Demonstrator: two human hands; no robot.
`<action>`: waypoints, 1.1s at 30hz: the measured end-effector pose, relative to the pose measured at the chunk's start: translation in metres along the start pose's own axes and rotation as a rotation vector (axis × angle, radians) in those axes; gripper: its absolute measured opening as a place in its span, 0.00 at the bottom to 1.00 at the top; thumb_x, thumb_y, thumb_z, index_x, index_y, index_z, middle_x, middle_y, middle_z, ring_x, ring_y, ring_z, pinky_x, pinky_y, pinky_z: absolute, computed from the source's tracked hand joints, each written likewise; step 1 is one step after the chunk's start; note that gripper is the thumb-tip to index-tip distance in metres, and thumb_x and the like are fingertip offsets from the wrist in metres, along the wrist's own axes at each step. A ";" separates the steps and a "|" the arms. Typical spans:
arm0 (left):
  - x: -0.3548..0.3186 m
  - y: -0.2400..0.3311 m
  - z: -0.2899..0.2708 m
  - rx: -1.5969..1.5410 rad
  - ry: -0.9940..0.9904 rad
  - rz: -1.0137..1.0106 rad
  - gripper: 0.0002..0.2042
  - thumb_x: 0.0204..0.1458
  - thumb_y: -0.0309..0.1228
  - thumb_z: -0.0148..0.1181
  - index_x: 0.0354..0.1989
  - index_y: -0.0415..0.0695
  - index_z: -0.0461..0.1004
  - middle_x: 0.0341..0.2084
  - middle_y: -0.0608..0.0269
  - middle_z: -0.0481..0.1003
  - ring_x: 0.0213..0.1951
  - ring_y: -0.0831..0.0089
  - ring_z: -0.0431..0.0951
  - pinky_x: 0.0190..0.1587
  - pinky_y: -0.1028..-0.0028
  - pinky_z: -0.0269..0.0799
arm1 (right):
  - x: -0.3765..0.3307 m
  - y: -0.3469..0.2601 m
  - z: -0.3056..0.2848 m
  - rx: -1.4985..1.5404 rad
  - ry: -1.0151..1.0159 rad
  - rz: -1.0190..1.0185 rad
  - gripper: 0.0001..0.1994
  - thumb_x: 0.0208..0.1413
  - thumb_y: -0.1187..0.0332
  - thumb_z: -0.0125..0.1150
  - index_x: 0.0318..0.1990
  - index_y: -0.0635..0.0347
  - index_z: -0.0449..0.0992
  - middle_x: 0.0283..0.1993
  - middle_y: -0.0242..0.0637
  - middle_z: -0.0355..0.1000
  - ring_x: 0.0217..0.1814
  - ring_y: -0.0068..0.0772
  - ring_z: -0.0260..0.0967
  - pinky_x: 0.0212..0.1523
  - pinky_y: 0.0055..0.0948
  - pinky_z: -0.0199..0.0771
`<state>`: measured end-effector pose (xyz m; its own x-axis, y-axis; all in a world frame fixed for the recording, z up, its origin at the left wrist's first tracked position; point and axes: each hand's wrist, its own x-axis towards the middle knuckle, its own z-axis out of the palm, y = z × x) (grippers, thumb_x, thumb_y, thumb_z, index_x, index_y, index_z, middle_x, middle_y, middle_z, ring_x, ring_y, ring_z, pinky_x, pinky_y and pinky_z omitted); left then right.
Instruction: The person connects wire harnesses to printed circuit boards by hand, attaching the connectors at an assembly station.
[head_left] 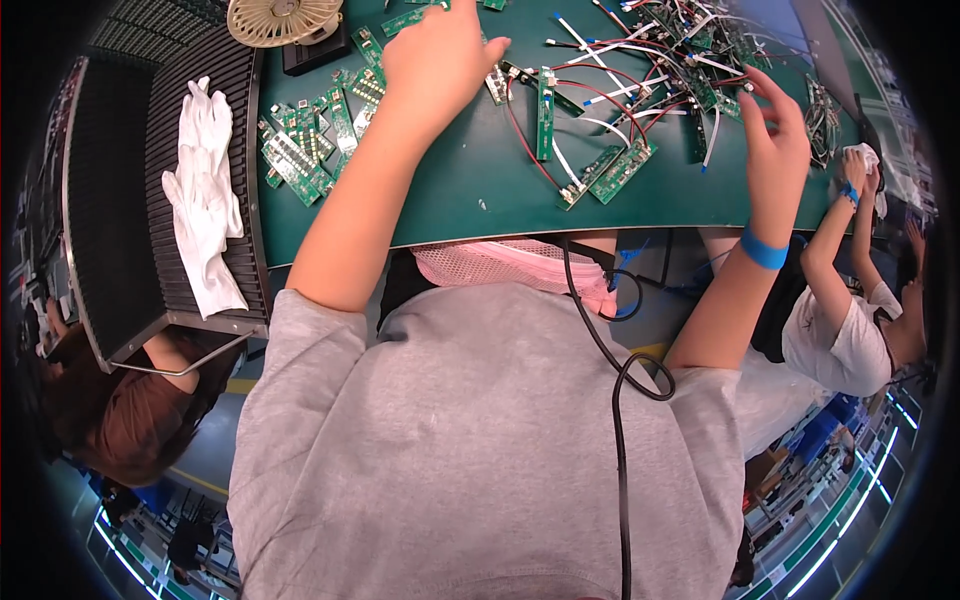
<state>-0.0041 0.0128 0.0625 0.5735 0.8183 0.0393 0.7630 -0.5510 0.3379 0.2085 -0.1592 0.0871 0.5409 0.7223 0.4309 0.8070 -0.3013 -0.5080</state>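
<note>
My left hand reaches over the far part of the green table, its thumb spread out to the right and its fingertips partly cut off by the upper edge. Green circuit boards lie around and left of it. My right hand is at the right edge of a tangled heap of wired circuit boards. Its thumb and forefinger come together at a small whitish piece, too small to make out. Between my hands lie a narrow upright board and a slanted board with red and black wires.
White gloves hang over a black ribbed rack at the left. A cream fan stands at the far left of the table. A black cable runs down my front. Another person's hands hold something white at the right.
</note>
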 end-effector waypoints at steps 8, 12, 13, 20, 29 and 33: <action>0.010 -0.025 0.034 -0.047 0.114 0.039 0.17 0.43 0.32 0.54 0.42 0.44 0.62 0.35 0.52 0.72 0.35 0.52 0.73 0.36 0.61 0.70 | 0.028 0.013 0.008 0.562 0.054 0.253 0.11 0.57 0.66 0.47 0.41 0.63 0.73 0.33 0.35 0.74 0.25 0.12 0.64 0.22 0.10 0.56; 0.010 -0.030 0.033 -0.043 0.102 0.006 0.17 0.42 0.30 0.52 0.43 0.44 0.62 0.36 0.54 0.71 0.36 0.53 0.73 0.36 0.61 0.70 | 0.041 0.018 -0.024 0.659 0.386 0.156 0.12 0.57 0.70 0.44 0.41 0.69 0.71 0.19 0.32 0.66 0.16 0.13 0.52 0.17 0.12 0.49; 0.010 -0.032 0.033 -0.038 0.106 0.003 0.17 0.42 0.30 0.52 0.43 0.44 0.62 0.36 0.54 0.71 0.36 0.53 0.73 0.36 0.61 0.70 | 0.043 0.016 -0.033 0.671 0.419 0.149 0.13 0.57 0.70 0.42 0.41 0.70 0.70 0.20 0.33 0.66 0.16 0.14 0.52 0.17 0.12 0.50; 0.010 -0.033 0.020 -0.437 0.256 0.239 0.16 0.45 0.29 0.54 0.43 0.40 0.64 0.28 0.56 0.70 0.28 0.66 0.73 0.28 0.71 0.70 | 0.035 0.022 -0.070 1.107 0.179 -0.063 0.15 0.53 0.75 0.38 0.45 0.79 0.62 0.38 0.59 0.67 0.32 0.37 0.65 0.34 0.27 0.64; -0.009 -0.004 0.000 -1.859 -0.552 0.063 0.12 0.54 0.25 0.45 0.47 0.38 0.63 0.24 0.62 0.67 0.19 0.76 0.69 0.18 0.79 0.65 | -0.019 -0.046 -0.010 1.214 -0.299 -0.064 0.10 0.56 0.76 0.40 0.45 0.65 0.61 0.46 0.67 0.63 0.41 0.43 0.69 0.36 0.27 0.67; -0.017 -0.009 -0.004 -2.121 -0.801 -0.033 0.11 0.52 0.26 0.47 0.44 0.41 0.64 0.26 0.57 0.68 0.21 0.68 0.71 0.20 0.73 0.66 | -0.036 -0.076 0.038 1.171 -0.263 0.138 0.06 0.55 0.75 0.47 0.39 0.66 0.65 0.35 0.49 0.70 0.27 0.25 0.68 0.25 0.16 0.63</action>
<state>-0.0217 0.0049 0.0630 0.9487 0.3095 -0.0652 -0.2271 0.8100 0.5406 0.1185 -0.1384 0.0819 0.4305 0.8743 0.2241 -0.0316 0.2627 -0.9644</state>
